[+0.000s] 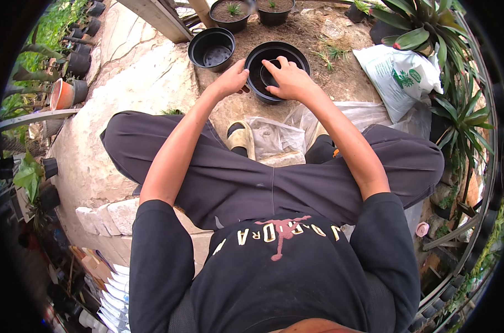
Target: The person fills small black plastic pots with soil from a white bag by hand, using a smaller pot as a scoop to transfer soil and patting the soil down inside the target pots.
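Observation:
A large black plastic pot (pixel 252 62) stands on the ground in front of me. Inside it is a smaller black pot (pixel 266 77). My right hand (pixel 290 78) reaches in from the right, its fingers spread over the smaller pot's rim and gripping it. At the large pot's left rim is my left hand (pixel 234 78), thumb against the rim and the other fingers curled on the outside, partly hidden. Just left of that hand stands an empty black pot (pixel 212 52). Two black pots with soil and small grassy plants, the left pot (pixel 231 16) and the right pot (pixel 274 12), stand beyond.
Loose grassy seedlings (pixel 333 53) lie on the soil to the right. Past them are a white printed plastic sack (pixel 395 79) and long-leaved bromeliads (pixel 464 116). Clear plastic sheeting (pixel 277 135) lies near my feet. A wooden post (pixel 160 18) rises at the upper left.

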`<state>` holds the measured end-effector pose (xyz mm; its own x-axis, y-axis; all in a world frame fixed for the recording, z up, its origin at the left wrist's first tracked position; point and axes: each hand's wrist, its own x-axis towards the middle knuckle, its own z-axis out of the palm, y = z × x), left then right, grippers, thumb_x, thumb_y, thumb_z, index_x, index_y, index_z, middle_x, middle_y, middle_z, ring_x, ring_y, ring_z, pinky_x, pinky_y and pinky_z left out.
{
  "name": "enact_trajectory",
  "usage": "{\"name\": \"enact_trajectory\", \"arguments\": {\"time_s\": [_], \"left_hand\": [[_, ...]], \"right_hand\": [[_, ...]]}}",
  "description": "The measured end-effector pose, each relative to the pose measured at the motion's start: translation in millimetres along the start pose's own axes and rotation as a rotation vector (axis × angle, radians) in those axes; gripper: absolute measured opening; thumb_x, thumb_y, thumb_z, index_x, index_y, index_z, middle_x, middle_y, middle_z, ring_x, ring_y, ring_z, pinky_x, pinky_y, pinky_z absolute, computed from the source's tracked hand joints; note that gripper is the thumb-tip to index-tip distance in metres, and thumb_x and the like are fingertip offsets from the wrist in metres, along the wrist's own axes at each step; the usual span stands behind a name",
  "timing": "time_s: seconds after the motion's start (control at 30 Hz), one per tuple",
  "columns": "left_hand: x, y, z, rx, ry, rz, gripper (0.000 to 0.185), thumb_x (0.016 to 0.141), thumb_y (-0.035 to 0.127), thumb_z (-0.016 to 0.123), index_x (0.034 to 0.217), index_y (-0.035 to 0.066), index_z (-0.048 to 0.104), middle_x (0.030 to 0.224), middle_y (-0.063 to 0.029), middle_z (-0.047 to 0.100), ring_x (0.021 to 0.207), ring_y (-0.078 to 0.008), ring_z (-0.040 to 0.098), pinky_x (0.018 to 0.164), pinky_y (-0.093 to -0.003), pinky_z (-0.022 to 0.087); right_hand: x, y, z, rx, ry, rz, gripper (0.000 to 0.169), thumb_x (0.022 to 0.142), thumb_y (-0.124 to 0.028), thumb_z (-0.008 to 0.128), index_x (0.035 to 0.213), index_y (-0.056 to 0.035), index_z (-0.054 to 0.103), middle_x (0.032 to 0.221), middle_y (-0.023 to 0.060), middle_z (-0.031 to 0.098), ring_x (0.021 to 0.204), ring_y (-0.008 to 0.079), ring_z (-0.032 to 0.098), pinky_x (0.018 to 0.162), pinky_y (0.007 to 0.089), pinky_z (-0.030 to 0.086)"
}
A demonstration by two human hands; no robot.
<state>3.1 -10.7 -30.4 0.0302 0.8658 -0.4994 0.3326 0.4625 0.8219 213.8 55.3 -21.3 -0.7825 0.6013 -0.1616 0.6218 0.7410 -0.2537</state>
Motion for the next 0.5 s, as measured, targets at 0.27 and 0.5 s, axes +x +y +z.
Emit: {"name": "enact_trajectory", "arguments": {"time_s": [0.27,0.5], "left_hand": [[-7.1,18.3,8.5,-0.048,-0.025,-0.093,0.052,0.108,0.032,0.04,0.155,0.013,0.027,0.126,-0.0103,0.061,0.089,-0.0208,0.07,0.08,-0.0391,0.057],[4.7,-35.5,5.0,0.519,0.435,0.23,0.053,0.104,0.031,0.049,0.149,0.006,0.039,0.135,-0.0208,0.054,0.117,-0.0332,0.06,0.099,-0.0449,0.049]], "right_hand": [[1.2,10.6,24.2,-0.026,0.201,-0.044,0.08,0.088,-0.052,0.068,0.153,-0.0172,0.037,0.142,0.0261,0.045,0.122,0.0439,0.055,0.102,0.0484,0.049],[22.9,8.5,-22.5,0.167,0.203,-0.045,0.066,0.091,-0.054,0.063,0.143,-0.0151,0.052,0.132,0.021,0.058,0.119,0.0387,0.06,0.098,0.0451,0.051]]}}
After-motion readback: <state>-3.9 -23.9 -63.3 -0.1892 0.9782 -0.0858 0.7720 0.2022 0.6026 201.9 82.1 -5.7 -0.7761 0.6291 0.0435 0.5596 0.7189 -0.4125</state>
